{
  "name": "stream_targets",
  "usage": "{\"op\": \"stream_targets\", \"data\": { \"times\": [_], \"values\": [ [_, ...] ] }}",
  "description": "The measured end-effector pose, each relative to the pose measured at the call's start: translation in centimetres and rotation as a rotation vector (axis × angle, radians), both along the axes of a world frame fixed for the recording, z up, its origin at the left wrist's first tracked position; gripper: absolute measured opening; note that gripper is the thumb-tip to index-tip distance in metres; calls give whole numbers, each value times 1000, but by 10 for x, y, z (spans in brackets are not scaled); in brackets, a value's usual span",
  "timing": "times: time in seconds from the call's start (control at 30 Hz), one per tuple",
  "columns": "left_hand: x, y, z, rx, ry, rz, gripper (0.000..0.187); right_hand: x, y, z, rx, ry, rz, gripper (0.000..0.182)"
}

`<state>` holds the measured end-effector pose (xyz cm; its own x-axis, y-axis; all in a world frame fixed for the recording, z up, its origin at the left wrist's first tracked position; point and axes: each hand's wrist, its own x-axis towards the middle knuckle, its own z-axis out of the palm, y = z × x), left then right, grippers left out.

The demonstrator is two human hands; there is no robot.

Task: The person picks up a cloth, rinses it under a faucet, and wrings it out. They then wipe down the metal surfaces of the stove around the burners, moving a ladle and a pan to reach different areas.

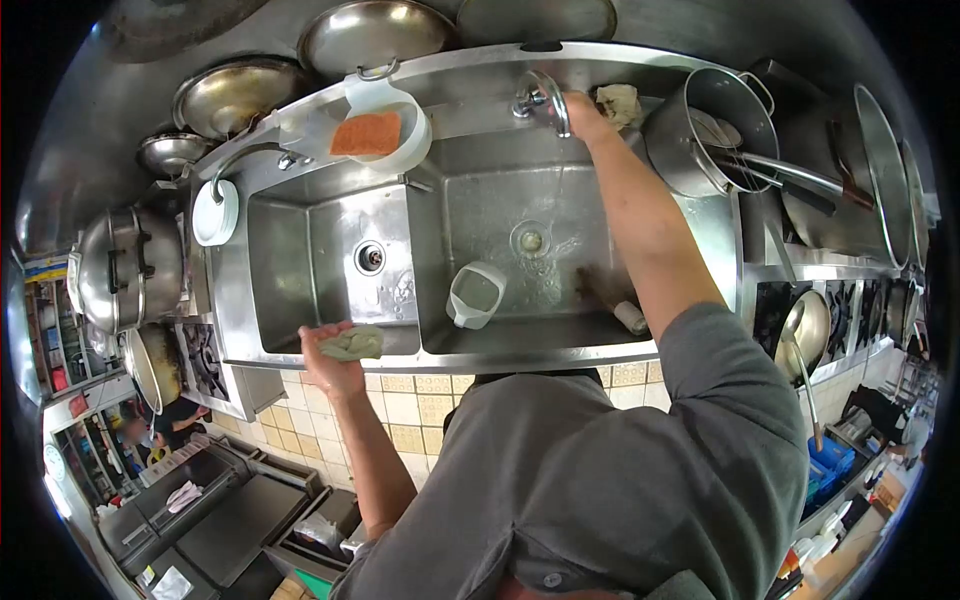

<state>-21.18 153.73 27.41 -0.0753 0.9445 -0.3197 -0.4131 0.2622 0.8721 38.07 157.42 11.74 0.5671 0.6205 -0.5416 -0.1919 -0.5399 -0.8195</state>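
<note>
Nearest, at lower centre of the frame, is the grey shirt (600, 480) of the person; the left hand (334, 374), at centre-left, holds a folded pale green cloth (354, 343) at the front edge of the sink (520, 361); the grip is closed on the cloth. Right basin, lower part: a white container (477, 292) with a handle rests left of centre; a pale cylindrical item (630, 318) lies at the lower right corner; the drain (530, 239) sits above the container, with wet streaks on the steel beside it. Left basin: a dark-centred drain (370, 257) lies in the floor.

Upper centre: the right hand (584, 116) is at the chrome faucet (540, 97); its fingers are largely hidden, so its grip cannot be determined; a crumpled cloth (620, 105) lies just to its right. Rear rim, upper left of centre: an orange pad (367, 134) lies across a white vessel (412, 152). Upper right: a deep pot (676, 150) holds utensils; farthest, along the upper left, metal pans (378, 38) stand against the wall.
</note>
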Motion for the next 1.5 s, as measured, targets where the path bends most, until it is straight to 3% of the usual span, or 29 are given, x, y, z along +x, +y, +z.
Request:
{"op": "stream_targets", "data": {
  "times": [0.07, 0.1, 0.17, 0.2, 0.23, 0.3, 0.37, 0.43, 0.47, 0.6, 0.67, 0.8, 0.83, 0.87, 0.93, 0.97, 1.0, 1.07, 1.1, 1.13, 1.2, 1.27, 1.33, 1.37, 1.4, 1.47, 1.5],
  "values": [
    [4, 1, -10, -42, -75, -156, 26, -14, -29, 10, 150, 89, -80, 62],
    [15, 1, -11, -100, -101, -188, 25, -16, -42, -6, 281, 387, -225, 62],
    [39, 5, -9, -226, -235, -278, 23, -53, -102, -16, -235, -254, -18, 32],
    [53, 5, -6, -298, -340, -334, 23, -93, -133, -33, -497, -1044, 170, 36],
    [69, 5, -1, -310, -419, -455, 23, -111, -162, -44, -456, -967, 487, 44],
    [101, 7, -12, -362, -510, -693, 24, -180, -207, -30, -231, -625, 273, 54],
    [130, 4, -46, -415, -525, -850, 26, -248, -232, 34, 7, -80, 175, 61],
    [158, -13, -69, -545, -470, -1125, 31, -293, -254, 90, 311, 591, -100, 62],
    [168, -24, -69, -561, -480, -1185, 31, -303, -269, 77, 491, 751, -153, 56],
    [195, -78, -49, -414, -270, -1575, 47, -321, -314, 138, 261, 91, -279, 26],
    [195, -102, -41, -245, -150, -1776, 49, -332, -342, 155, 425, 1, -532, 15],
    [188, -171, -1, 136, -94, -2179, 54, -359, -405, 207, 519, -205, -612, 20],
    [185, -184, -2, -5, 15, -2274, 51, -366, -425, 208, 581, -177, -586, 23],
    [182, -202, -4, 18, 25, -2302, 51, -370, -446, 208, 644, -151, -555, 26],
    [175, -245, -12, -357, -234, -2134, 46, -382, -489, 215, 743, -83, -527, 28],
    [171, -269, -22, -237, -217, -1989, 40, -387, -511, 210, 747, -247, -508, 27],
    [173, -287, -31, -225, -214, -1996, 40, -392, -533, 207, 746, -407, -483, 27],
    [169, -321, -46, 461, -57, -1814, 37, -403, -584, 206, 691, -421, -647, 25],
    [171, -345, -26, 743, -45, -1703, 32, -404, -613, 201, 690, -347, -743, 25],
    [167, -362, -3, 747, -26, -1696, 32, -404, -640, 197, 658, -403, -836, 25],
    [158, -393, 31, 387, 195, -1613, 30, -395, -699, 192, 515, -543, -915, 26],
    [154, -406, 30, 250, 140, -1548, 29, -391, -743, 213, 560, -293, -988, 27],
    [156, -419, 35, 945, 295, -1525, 34, -375, -777, 197, 806, -158, -1010, 29],
    [155, -432, 37, 788, 341, -1560, 47, -376, -790, 210, 809, -158, -1001, 29],
    [156, -451, 51, 795, 344, -1553, 47, -378, -799, 229, 889, -35, -932, 29],
    [151, -501, 70, 962, 299, -1666, 64, -386, -810, 237, 970, 108, -857, 30],
    [153, -527, 64, 873, 168, -1721, 59, -387, -813, 237, 991, 190, -754, 30]
  ]
}}
